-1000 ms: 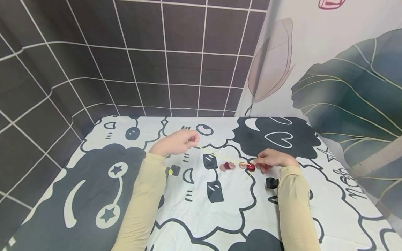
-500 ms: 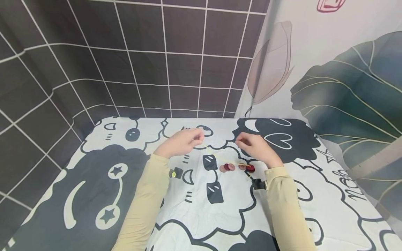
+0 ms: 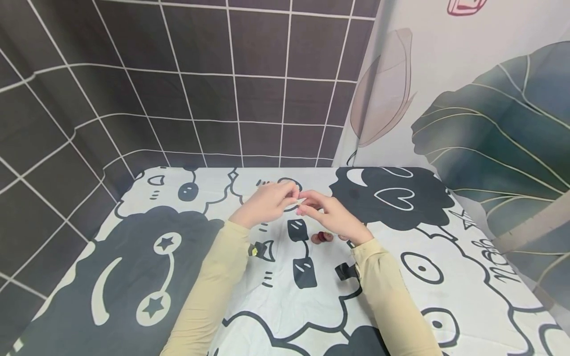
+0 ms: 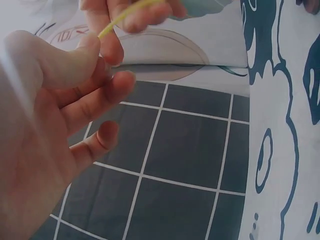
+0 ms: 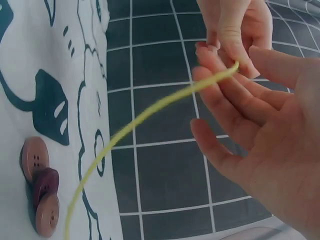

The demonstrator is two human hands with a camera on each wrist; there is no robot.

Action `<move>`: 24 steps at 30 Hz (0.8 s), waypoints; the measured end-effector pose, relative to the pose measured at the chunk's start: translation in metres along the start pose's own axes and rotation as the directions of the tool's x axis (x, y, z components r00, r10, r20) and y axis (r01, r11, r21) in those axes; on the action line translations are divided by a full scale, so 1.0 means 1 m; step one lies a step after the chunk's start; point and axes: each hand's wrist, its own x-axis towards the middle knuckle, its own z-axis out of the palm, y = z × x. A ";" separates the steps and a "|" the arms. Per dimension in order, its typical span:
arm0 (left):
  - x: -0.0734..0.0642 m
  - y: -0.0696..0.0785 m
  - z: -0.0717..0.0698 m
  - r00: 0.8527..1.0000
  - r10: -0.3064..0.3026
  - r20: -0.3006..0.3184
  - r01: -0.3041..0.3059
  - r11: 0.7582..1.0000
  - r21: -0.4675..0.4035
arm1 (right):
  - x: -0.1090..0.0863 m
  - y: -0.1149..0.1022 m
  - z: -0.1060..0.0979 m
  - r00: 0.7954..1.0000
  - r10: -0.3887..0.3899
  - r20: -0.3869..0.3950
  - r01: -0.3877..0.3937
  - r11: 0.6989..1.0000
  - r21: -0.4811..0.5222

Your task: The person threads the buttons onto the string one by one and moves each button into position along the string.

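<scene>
In the head view my left hand [image 3: 269, 201] and right hand [image 3: 334, 215] meet above the cloth. Thumb and finger of the left hand pinch a thin yellow cord [image 5: 155, 108] near its end, as the right wrist view shows. From there the cord bends down toward the cloth. My right hand's fingers are extended, right at the cord and the left fingertips. Below them, a pink button [image 5: 36, 159], a dark red button [image 5: 46, 184] and another pink button [image 5: 47, 215] lie in an overlapping row. The right hand and forearm hide most of the things just right of that row.
A white cloth [image 3: 285, 309] with black cartoon prints covers the table. Behind it hangs a dark curtain with a white grid [image 3: 262, 99]. A pale leaf-printed curtain [image 3: 445, 64] hangs at the right. Dark devices sit at both wrists.
My right hand has left the red button at the right, rising and moving left to meet the left hand. The left hand has shifted slightly right, still pinching the cord.
</scene>
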 end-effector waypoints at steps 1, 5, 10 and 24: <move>0.000 0.001 0.001 1.000 -0.002 -0.003 0.002 1.000 -0.002 | 0.000 -0.001 0.000 1.000 0.004 -0.012 -0.004 1.000 -0.013; 0.001 0.003 0.004 1.000 0.014 -0.013 -0.014 1.000 -0.012 | 0.000 0.000 -0.001 0.998 0.001 -0.069 -0.006 0.997 -0.077; 0.003 0.003 0.008 1.000 0.026 0.008 -0.026 0.999 -0.044 | -0.001 0.001 -0.003 0.994 -0.002 -0.114 -0.010 0.995 -0.104; 0.009 0.001 0.037 0.955 0.004 0.295 0.021 0.996 -0.081 | -0.003 0.006 -0.011 0.998 -0.015 -0.063 0.006 0.989 -0.151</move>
